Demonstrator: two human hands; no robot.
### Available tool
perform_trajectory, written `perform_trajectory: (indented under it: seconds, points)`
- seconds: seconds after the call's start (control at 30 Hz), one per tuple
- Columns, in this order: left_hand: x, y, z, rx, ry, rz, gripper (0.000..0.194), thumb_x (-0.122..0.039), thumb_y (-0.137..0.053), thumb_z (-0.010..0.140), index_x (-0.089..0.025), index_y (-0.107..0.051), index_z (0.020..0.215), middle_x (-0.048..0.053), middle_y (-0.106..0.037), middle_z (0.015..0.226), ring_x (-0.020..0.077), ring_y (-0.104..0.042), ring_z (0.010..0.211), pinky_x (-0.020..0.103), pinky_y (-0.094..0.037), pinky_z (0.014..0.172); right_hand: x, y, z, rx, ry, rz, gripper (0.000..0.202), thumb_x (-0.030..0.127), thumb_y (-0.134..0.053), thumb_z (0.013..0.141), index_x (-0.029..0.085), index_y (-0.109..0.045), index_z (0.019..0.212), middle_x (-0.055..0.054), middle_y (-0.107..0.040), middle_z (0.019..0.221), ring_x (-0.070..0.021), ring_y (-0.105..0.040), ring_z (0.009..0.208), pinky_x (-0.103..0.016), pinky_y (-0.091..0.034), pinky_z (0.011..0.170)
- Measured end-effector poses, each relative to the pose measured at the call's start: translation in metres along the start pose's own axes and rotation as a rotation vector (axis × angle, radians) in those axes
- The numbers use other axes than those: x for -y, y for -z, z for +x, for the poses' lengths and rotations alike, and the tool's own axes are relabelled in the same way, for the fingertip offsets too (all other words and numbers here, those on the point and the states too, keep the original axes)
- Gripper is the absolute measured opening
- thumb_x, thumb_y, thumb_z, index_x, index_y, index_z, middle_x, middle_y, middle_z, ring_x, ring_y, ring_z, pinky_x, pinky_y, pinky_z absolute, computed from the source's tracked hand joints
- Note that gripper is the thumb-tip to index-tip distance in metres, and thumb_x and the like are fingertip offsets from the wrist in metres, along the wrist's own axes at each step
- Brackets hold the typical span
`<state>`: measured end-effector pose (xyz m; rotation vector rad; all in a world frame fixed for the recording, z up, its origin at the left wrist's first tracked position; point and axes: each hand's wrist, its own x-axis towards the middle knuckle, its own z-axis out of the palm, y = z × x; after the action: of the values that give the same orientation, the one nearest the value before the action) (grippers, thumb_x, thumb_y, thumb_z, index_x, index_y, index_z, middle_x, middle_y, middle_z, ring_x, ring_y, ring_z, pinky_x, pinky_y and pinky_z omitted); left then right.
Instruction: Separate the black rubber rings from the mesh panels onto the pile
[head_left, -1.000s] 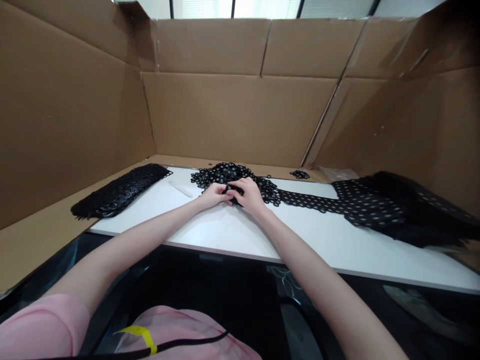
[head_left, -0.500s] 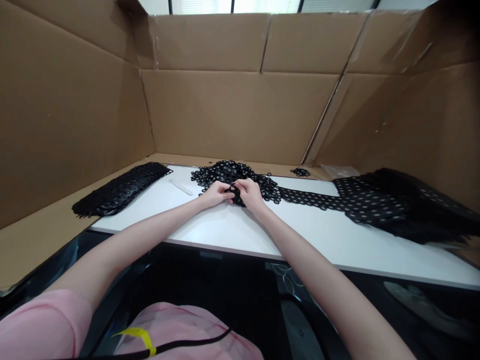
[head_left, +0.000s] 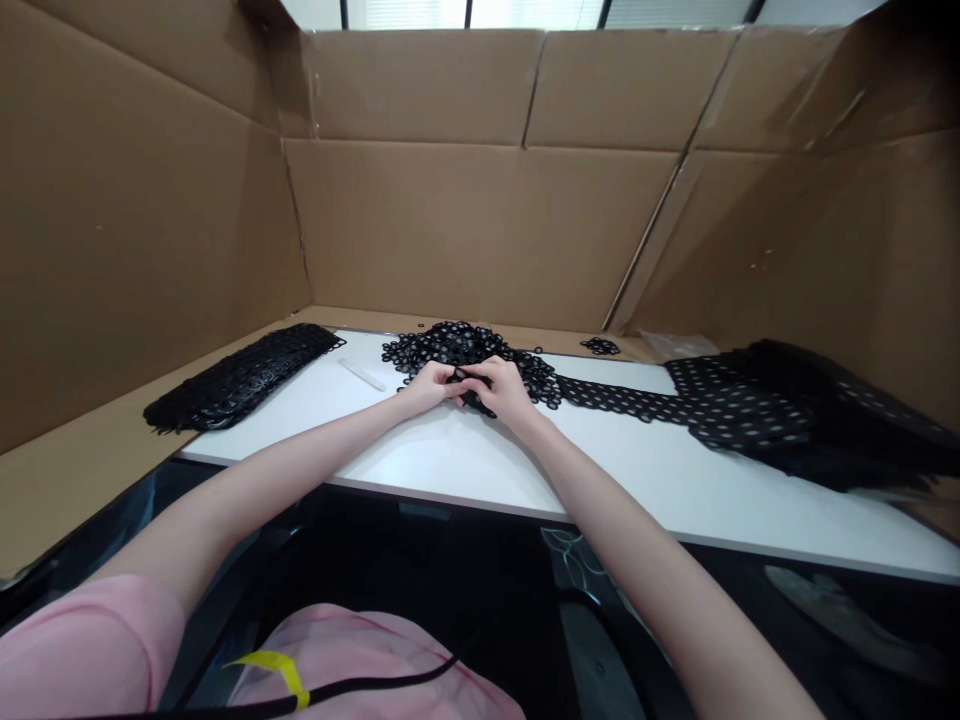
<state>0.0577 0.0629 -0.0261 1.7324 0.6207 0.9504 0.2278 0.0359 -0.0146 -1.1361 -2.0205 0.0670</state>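
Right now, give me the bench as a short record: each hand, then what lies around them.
Left hand: pinching black material, detail hidden by fingers
Right hand: pinching at the same spot, close to the left
Behind hands: pile of black rings
Left side: black bundle, pale slim strip
Right side: perforated band, dotted black heap
Surface: white tabletop

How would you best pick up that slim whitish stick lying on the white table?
Probably pinch the whitish stick at its middle, across its narrow width, from above, with the nearer left hand: it lies flat, long and thin, its long sides free, the black rings piled to its right.
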Motion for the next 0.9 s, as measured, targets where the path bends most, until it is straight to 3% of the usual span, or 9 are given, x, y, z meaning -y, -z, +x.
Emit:
perform_trajectory:
  seconds: [0.3,0.4,0.53,0.7,0.8,0.9]
  points:
    - [-0.001,0.000,0.001,0.029,0.020,-0.024,0.020,-0.026,-0.073,0.064,-0.010,-0.066,0.074,0.001,-0.065,0.057,0.0119,-0.059,0.053,0.023,-0.045,0.058,-0.009,-0.005,0.001,0.003,-0.077,0.050,0.029,0.024,-0.045,0.087,0.022,-0.074,0.086,-0.004,-0.068,0.075,-0.0188,-0.059,0.073,-0.031,-0.044,0.074]
    - [0.003,0.001,0.001,0.008,0.018,-0.003,0.020,-0.028,-0.072,0.066,-0.010,-0.065,0.071,0.002,-0.064,0.056,0.0117,-0.058,0.051,0.022,-0.043,0.055,-0.002,-0.002,-0.001,-0.020,-0.010,0.010,0.024,0.032,-0.051,0.086,0.024,-0.074,0.091,-0.005,-0.069,0.079,-0.0210,-0.058,0.079,-0.034,-0.043,0.077]
    - [0.005,0.001,0.003,0.036,0.012,0.015,0.019,-0.028,-0.072,0.066,-0.010,-0.065,0.069,0.002,-0.064,0.056,0.0121,-0.059,0.053,0.022,-0.044,0.056,0.004,-0.001,0.000,-0.093,-0.034,-0.067,0.019,0.027,-0.056,0.083,0.024,-0.074,0.079,-0.005,-0.068,0.075,-0.0217,-0.057,0.081,-0.038,-0.040,0.083]
    - [0.000,-0.002,0.005,0.029,0.007,-0.059,0.020,-0.026,-0.073,0.064,-0.010,-0.065,0.071,0.001,-0.064,0.060,0.0105,-0.058,0.052,0.022,-0.044,0.057,0.001,-0.003,0.007,-0.253,-0.226,0.078,0.022,0.025,-0.053,0.080,0.020,-0.072,0.072,-0.004,-0.067,0.072,-0.0192,-0.059,0.071,-0.031,-0.042,0.071]
    - [0.002,-0.002,0.006,0.006,0.014,-0.085,0.021,-0.026,-0.074,0.064,-0.009,-0.066,0.074,0.001,-0.064,0.060,0.0099,-0.058,0.051,0.021,-0.044,0.055,-0.005,0.000,0.010,-0.333,-0.261,0.221,0.022,0.029,-0.053,0.078,0.019,-0.071,0.071,-0.003,-0.070,0.071,-0.0189,-0.061,0.071,-0.030,-0.044,0.071]
    - [0.007,0.001,0.005,-0.024,0.057,-0.104,0.022,-0.024,-0.076,0.063,-0.009,-0.065,0.074,0.000,-0.062,0.058,0.0094,-0.057,0.048,0.021,-0.043,0.053,-0.020,0.010,0.010,-0.518,-0.348,0.312,0.032,0.034,-0.044,0.084,0.017,-0.069,0.071,-0.004,-0.069,0.064,-0.0178,-0.061,0.065,-0.030,-0.044,0.071]
